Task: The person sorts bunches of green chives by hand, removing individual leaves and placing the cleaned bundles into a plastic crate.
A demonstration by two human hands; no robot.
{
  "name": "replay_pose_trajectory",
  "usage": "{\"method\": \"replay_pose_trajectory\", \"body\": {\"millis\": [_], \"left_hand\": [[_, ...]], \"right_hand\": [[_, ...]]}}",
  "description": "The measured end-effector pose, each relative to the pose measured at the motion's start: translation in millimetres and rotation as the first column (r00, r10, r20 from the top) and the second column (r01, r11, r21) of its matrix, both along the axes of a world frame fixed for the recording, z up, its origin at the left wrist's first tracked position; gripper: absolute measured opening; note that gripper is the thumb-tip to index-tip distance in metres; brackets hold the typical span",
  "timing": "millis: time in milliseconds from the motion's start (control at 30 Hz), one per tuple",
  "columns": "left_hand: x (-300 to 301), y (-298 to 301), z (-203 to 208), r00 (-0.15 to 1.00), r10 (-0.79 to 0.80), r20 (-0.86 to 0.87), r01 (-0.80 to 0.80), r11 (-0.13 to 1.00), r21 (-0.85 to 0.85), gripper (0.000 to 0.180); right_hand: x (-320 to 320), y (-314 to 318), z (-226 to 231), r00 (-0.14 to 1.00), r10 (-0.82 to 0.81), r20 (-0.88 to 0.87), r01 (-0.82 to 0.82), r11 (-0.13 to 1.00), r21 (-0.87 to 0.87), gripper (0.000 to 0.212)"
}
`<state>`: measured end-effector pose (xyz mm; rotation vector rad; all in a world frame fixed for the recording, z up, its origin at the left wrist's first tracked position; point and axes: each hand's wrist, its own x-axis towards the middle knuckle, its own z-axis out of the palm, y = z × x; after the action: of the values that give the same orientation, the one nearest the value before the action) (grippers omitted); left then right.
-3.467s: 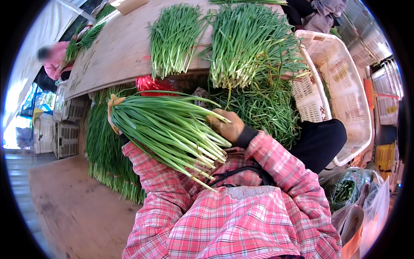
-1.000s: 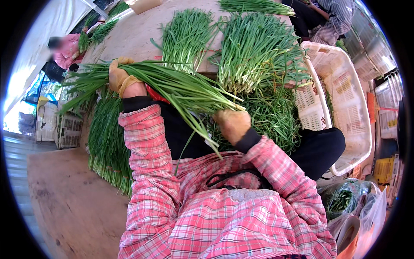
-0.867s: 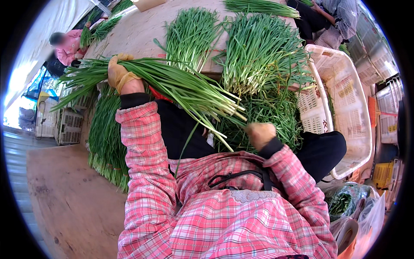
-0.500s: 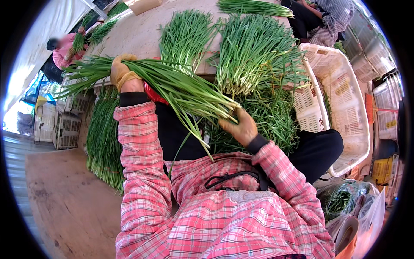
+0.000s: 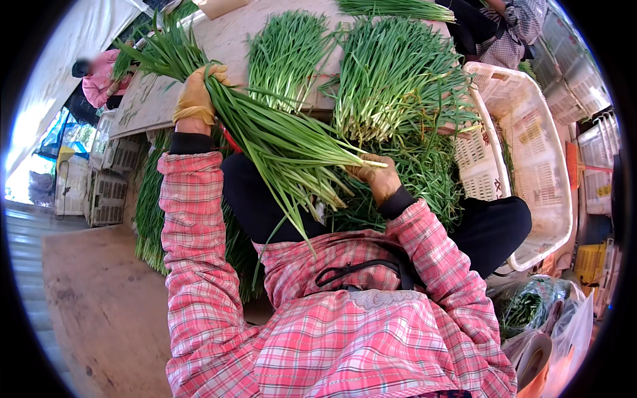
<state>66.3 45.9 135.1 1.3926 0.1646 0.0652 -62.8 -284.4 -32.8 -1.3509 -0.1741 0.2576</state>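
Gently does it: the left hand (image 5: pixel 196 97) grasps the garlic chives (image 5: pixel 275 134) by their leaves above the lap (image 5: pixel 252 189), best firm without crushing. The right hand (image 5: pixel 379 178) meets the pale stem ends (image 5: pixel 348 159), whether pinching is hard to tell; light handling should spare stalks.

A wooden table (image 5: pixel 225 43) carries a small pile of green stalks (image 5: pixel 286 60) and, just right of it, a larger pile (image 5: pixel 398 76); another bunch (image 5: pixel 398 8) lies beyond.

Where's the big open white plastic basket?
In the head view, the big open white plastic basket is on the right, beside the person's black-trousered knee.
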Motion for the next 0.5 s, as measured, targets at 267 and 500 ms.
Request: {"method": "replay_pose_trajectory", "body": {"millis": [267, 500], "left_hand": [[-2, 21, -32, 0.979, 0.204, -0.006, -0.203, 0.977, 0.071, 0.024], [2, 40, -35, 0.962, 0.263, -0.073, -0.268, 0.960, -0.077, 0.022]], "right_hand": [[-43, -80, -43, 1.000, 0.016, -0.016, -0.023, 0.574, -0.819, 0.013], [-43, -42, -4, 0.976, 0.219, 0.015, -0.162, 0.763, -0.625, 0.030]]}}
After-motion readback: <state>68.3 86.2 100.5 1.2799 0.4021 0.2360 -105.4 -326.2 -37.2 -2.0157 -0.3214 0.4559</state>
